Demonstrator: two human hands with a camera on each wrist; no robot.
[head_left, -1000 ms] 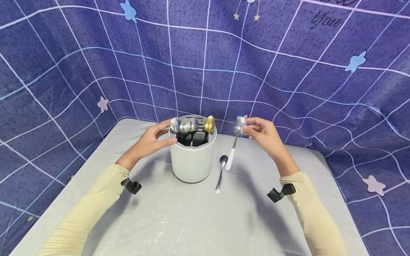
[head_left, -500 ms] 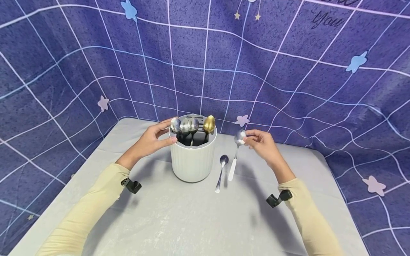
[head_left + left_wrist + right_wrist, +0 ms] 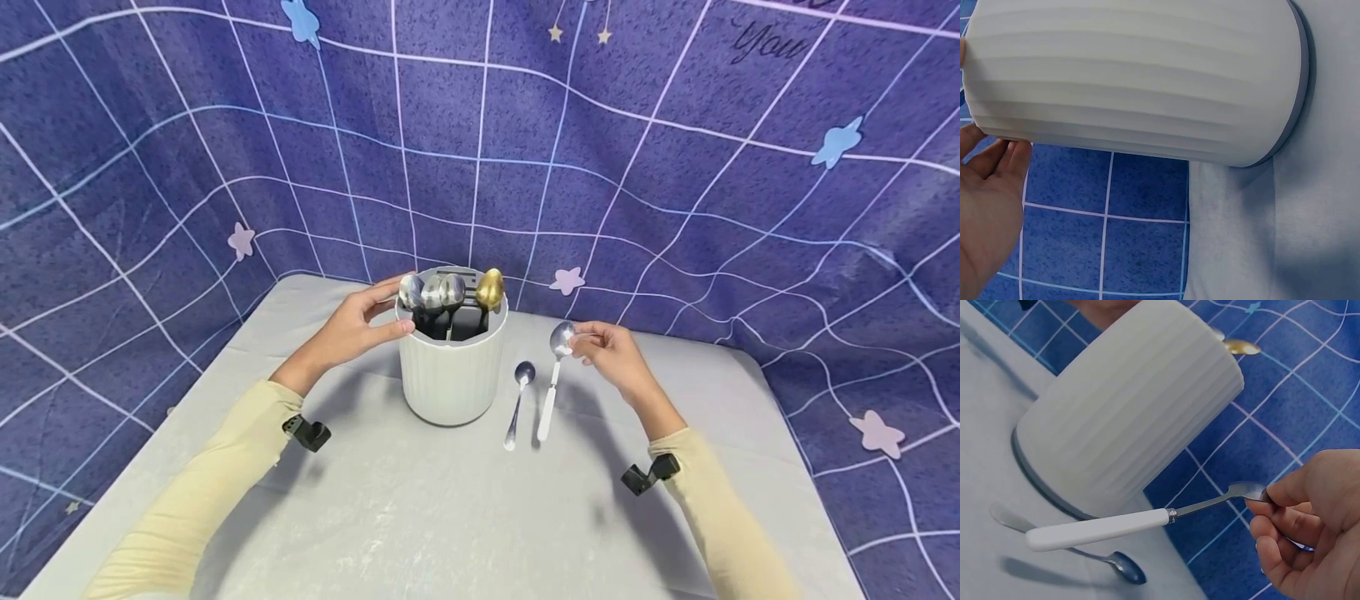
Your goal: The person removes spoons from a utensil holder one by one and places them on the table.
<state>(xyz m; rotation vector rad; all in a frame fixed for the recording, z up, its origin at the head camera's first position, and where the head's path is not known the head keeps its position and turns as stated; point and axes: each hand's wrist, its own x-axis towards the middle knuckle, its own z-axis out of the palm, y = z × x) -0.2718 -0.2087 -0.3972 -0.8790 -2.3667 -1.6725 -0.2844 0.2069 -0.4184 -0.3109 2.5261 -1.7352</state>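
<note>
My right hand [image 3: 611,357] pinches a spoon [image 3: 548,408] by its steel bowl, the white handle slanting down toward the table. In the right wrist view, thumb and fingers grip the edge of the bowl, and the white handle [image 3: 1097,530] hangs over its shadow. A smaller metal spoon [image 3: 517,408] lies on the table to the left of it. My left hand [image 3: 360,327] holds the rim of a white ribbed utensil holder [image 3: 452,383], thumb at the front and fingers behind. Inside stand several silver spoons [image 3: 452,292] and a gold spoon [image 3: 491,290], bowls up; their handles are hidden.
A light grey cloth covers the table [image 3: 420,517]. Behind it hangs a purple-blue curtain [image 3: 480,125] with grid lines and stars. The holder has dark inner compartments and a slotted section at the back.
My right hand has lowered the white-handled spoon toward the table, bringing it nearer the person and slightly right. My left hand stays on the holder, and the smaller spoon has not moved.
</note>
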